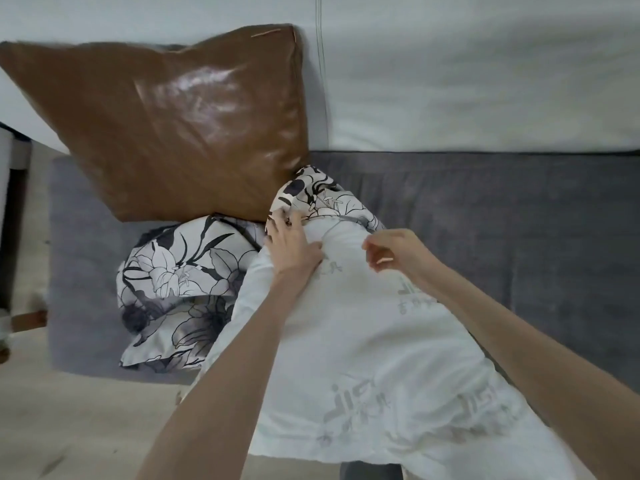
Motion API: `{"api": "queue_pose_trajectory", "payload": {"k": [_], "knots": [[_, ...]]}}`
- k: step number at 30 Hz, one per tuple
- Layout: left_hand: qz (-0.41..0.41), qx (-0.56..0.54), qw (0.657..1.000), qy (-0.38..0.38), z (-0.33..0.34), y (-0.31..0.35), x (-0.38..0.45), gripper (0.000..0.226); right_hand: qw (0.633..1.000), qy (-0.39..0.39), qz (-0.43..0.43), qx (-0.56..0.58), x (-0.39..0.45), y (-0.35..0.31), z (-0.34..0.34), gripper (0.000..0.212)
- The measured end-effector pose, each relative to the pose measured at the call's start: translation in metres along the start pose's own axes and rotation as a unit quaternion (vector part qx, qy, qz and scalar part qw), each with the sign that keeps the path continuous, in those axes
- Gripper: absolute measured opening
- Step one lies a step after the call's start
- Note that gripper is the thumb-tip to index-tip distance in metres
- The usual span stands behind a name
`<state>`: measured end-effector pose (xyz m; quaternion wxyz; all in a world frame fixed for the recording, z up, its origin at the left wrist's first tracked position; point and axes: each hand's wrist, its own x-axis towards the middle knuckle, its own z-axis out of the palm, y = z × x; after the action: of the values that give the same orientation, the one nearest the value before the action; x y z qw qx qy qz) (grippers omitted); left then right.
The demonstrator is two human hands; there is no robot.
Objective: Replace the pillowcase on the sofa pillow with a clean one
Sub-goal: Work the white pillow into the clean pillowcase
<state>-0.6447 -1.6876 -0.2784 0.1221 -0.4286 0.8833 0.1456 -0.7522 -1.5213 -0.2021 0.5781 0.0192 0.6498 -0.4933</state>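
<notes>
A white pillow insert (367, 341) with faint grey printed lettering lies across the grey sofa seat toward me. Its far end is tucked into a black-and-white floral pillowcase (322, 199). My left hand (294, 244) presses on the insert's far end, its fingertips pinching the floral case's edge. My right hand (398, 251) hovers just right of it over the insert, fingers curled and pinching white fabric. A second floral pillowcase (176, 292) lies crumpled on the seat to the left.
A shiny brown leather cushion (173, 129) leans against the white backrest (485, 81) at the left. The grey sofa seat (519, 220) stretches to the right. Light wooden floor (86, 427) shows at lower left, furniture at the far left edge.
</notes>
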Motion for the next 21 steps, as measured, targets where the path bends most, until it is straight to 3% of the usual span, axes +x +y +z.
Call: {"api": "queue_pose_trajectory", "payload": {"k": [3,5,8,12,13,16,17,18,19,21], "knots": [[0.047,0.036,0.996,0.069,0.004,0.004,-0.008,0.054,0.962,0.039,0.040,0.266,0.054,-0.008,0.001,0.015],[0.146,0.037,0.984,0.095,0.010,0.002,-0.006,0.042,0.947,0.042,0.086,0.308,0.076,-0.001,0.017,0.014],[0.259,0.038,0.965,0.018,0.022,-0.008,-0.002,0.041,0.892,0.068,0.142,0.423,0.105,0.015,0.030,0.024],[0.240,0.056,0.968,-0.057,0.035,-0.029,0.005,0.040,0.871,0.095,0.175,0.449,0.131,0.015,0.029,0.023],[0.232,0.064,0.969,-0.063,0.039,-0.032,0.005,0.037,0.848,0.107,0.190,0.483,0.138,0.017,0.027,0.021],[0.168,0.059,0.982,-0.070,0.039,-0.028,0.002,0.031,0.832,0.186,0.188,0.487,0.139,0.033,0.023,0.018],[0.135,0.057,0.984,-0.098,0.037,-0.024,0.001,0.044,0.866,0.226,0.176,0.409,0.136,0.040,0.020,0.023],[0.112,0.065,0.981,-0.141,0.034,-0.018,-0.001,0.061,0.878,0.247,0.176,0.371,0.130,0.039,0.019,0.035],[0.107,0.087,0.974,-0.179,0.032,-0.012,-0.002,0.076,0.860,0.265,0.182,0.395,0.130,0.042,0.015,0.044],[0.131,0.146,0.960,-0.198,0.028,0.000,-0.008,0.086,0.818,0.274,0.185,0.471,0.121,0.048,0.009,0.026]]}}
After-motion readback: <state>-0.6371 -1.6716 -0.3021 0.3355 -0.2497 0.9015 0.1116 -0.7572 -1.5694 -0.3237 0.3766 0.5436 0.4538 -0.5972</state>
